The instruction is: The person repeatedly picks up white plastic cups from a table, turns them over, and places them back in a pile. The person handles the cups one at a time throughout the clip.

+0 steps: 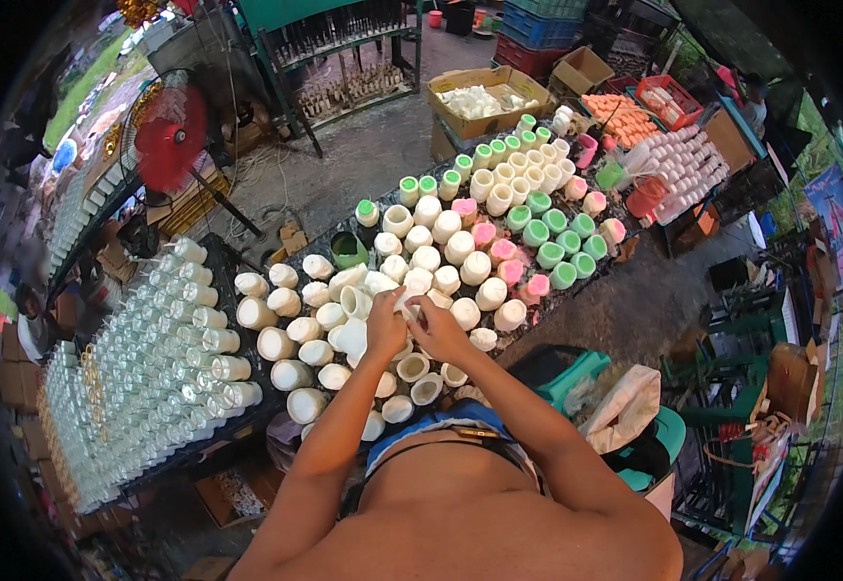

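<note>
Both hands meet above the middle of a table crowded with white, cup-like cylinders (426, 257). My left hand (388, 327) and my right hand (438, 327) are closed, their fingertips pinching a small, thin white piece (408, 306) between them. Its exact kind cannot be made out, as the fingers cover part of it. Beside my left wrist lies a smooth white shape (350, 339) among the cylinders. Open-topped hollow cylinders (427, 388) stand just below my hands. Several cylinders farther right hold green (535, 232) or pink (504, 249) material.
At left, rows of clear glass jars (165, 358) cover another table, with a red fan (172, 136) beyond it. A cardboard box (489, 124) of white pieces stands at the back. Orange pieces (620, 120) and a red crate (668, 102) sit at the far right. A green chair (576, 380) is near my right arm.
</note>
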